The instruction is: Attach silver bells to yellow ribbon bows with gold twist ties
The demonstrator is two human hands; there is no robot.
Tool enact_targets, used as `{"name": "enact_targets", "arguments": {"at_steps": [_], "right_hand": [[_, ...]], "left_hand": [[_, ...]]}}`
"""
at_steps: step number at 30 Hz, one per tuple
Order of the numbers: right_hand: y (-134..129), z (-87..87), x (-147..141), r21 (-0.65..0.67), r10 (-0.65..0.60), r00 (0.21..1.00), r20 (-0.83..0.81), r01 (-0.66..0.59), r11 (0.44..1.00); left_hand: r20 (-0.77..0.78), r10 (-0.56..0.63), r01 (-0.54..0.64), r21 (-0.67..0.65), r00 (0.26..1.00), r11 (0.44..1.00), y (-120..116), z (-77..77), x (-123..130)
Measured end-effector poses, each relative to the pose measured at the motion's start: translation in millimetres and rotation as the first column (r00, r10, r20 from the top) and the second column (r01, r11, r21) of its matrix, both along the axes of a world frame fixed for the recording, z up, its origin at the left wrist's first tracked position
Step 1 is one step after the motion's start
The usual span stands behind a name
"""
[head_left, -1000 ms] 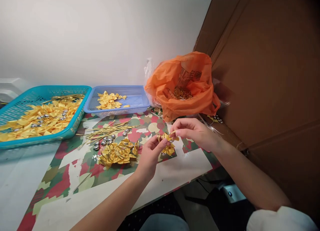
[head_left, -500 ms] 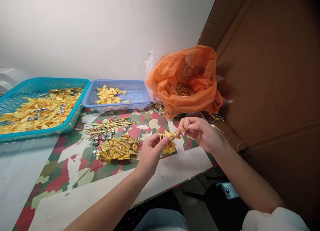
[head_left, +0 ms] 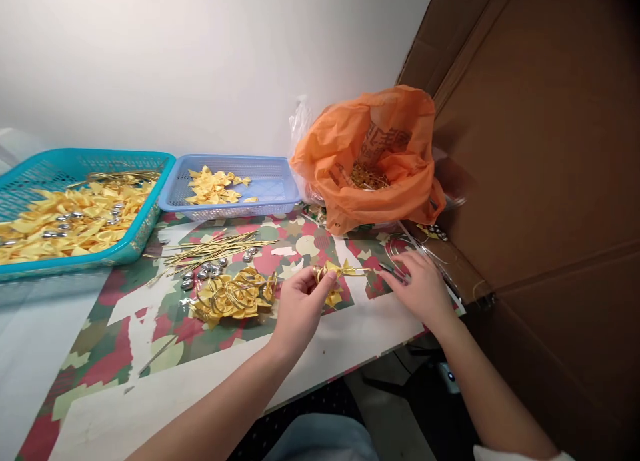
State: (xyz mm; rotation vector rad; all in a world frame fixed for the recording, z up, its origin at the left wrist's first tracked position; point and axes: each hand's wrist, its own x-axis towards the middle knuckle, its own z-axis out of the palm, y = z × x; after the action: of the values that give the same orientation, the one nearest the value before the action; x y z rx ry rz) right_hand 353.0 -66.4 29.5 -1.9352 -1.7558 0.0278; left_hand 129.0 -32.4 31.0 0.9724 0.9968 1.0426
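Observation:
My left hand pinches a yellow ribbon bow with gold wire coiled at it. The gold wire's tail points right, toward my other hand. My right hand is closed around a small hand tool with a dark narrow tip; its exact kind is partly hidden by the fingers. Under the held bow lies another yellow bow. Left of my left hand sits a heap of yellow bows with gold wire loops. Silver bells and a bunch of gold wire ties lie behind it.
A teal basket at the left holds many yellow bows, bells and gold ties. Beside it a blue basket holds some bows. An orange plastic bag with gold scraps stands at the back right, near a cardboard wall.
My right hand has let go of the gold wire, moved right and down, and closed on a small tool. My left hand keeps the bow in about the same place.

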Motion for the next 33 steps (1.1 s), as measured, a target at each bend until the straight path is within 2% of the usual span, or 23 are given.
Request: {"name": "enact_targets", "arguments": {"at_steps": [2,4,9,11,13,15,17,19,22,25,28,33], "right_hand": [[-12,-18.2,15,-0.057,-0.067,0.986,0.153,0.077,0.995],[-17,-30.7,23,-0.096,-0.074,0.973,0.217,0.097,0.991],[-6,-40.4,25,-0.087,-0.06,0.979,0.197,0.078,0.993],[-2,-35.2,25,-0.033,-0.063,0.993,0.096,0.066,0.997],[-2,-22.5,22,0.013,-0.029,0.993,-0.117,0.031,0.999],[-4,-3.1,16,0.024,0.08,0.933,-0.35,-0.076,0.997],[-5,18.5,6,0.047,0.237,0.872,-0.428,-0.241,0.969],[-5,36.1,-6,0.008,0.391,0.842,-0.371,-0.419,0.908],[-1,46.8,-18,-0.067,0.498,0.838,-0.222,-0.523,0.85],[-1,43.6,-20,-0.108,0.508,0.859,-0.054,-0.511,0.853],[-3,39.3,-17,-0.093,0.487,0.87,0.074,-0.481,0.872],[-5,40.6,-15,-0.058,0.477,0.859,0.185,-0.475,0.878]], "left_hand": [[-0.026,-0.009,0.009,0.019,1.0,1.0,-2,-1.7,1],[-0.041,-0.01,0.012,0.049,0.999,0.999,-4,-3.2,3],[-0.167,0.036,-0.003,0.192,0.985,0.981,-8,-3.9,5],[-0.222,0.077,-0.019,0.255,0.972,0.967,-9,-3.9,4],[-0.272,0.103,-0.012,0.315,0.957,0.949,-9,-4.4,4],[-0.324,0.103,0.026,0.371,0.94,0.928,-10,-5.3,4],[-0.367,0.096,0.071,0.416,0.925,0.906,-10,-6.1,4],[-0.391,0.082,0.11,0.445,0.917,0.889,-10,-6.7,4],[-0.404,0.066,0.146,0.473,0.913,0.869,-9,-7.6,4],[-0.413,0.063,0.163,0.49,0.908,0.856,-8,-8.5,3],[-0.432,0.052,0.191,0.499,0.9,0.845,-9,-9.0,3],[-0.467,0.044,0.223,0.501,0.883,0.836,-9,-10.2,3]]}}
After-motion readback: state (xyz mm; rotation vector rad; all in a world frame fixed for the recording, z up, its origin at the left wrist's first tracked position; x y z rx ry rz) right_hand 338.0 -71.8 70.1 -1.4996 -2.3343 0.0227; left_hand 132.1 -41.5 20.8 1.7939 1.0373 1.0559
